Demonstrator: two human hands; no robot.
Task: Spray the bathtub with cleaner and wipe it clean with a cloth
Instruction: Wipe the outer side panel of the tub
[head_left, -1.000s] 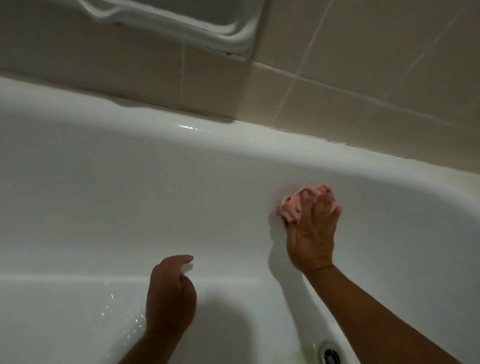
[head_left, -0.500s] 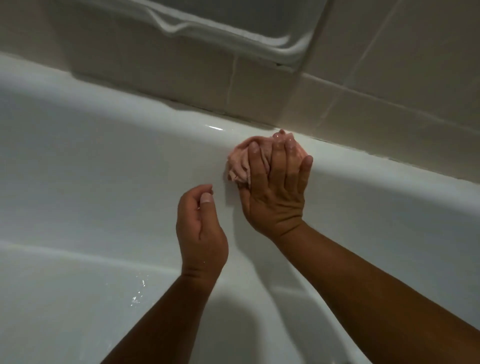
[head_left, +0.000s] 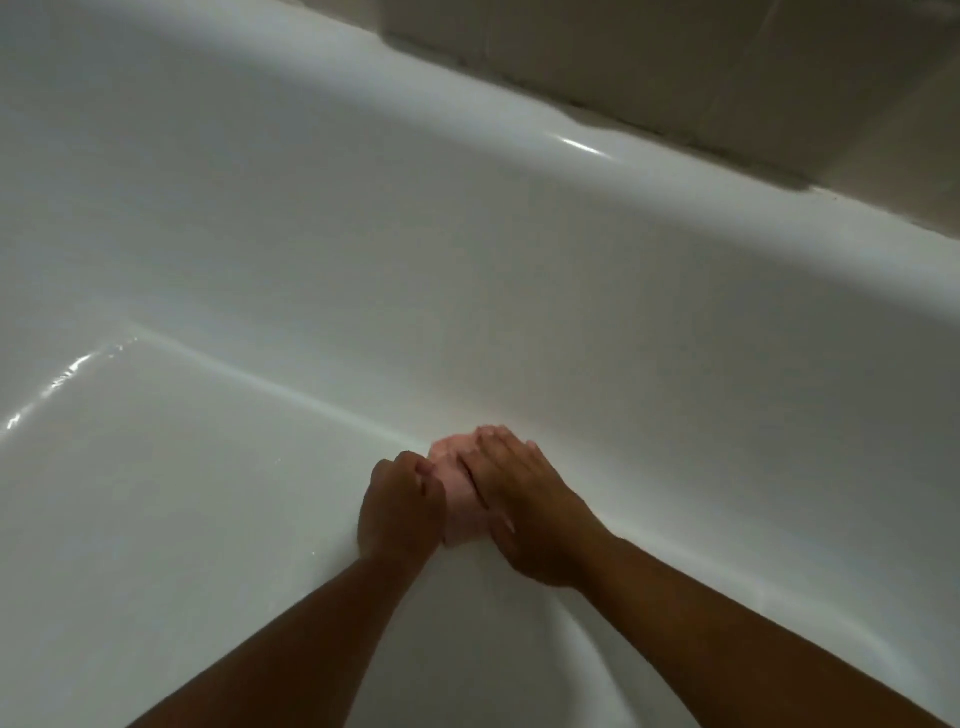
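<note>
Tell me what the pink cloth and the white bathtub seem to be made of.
Pink cloth: soft fabric, probably, and matt; it bunches under the right hand. White bathtub: glossy enamel or acrylic, unclear which; bright highlights on its smooth rim.

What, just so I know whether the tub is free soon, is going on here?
A person is wiping the bathtub with a pink cloth. The right hand presses flat on the cloth, low on the far wall where it meets the tub floor. The left hand sits right beside the cloth with curled fingers; whether it grips the cloth's edge is unclear. The floor gleams wet at the left. No spray bottle is in view.
</note>
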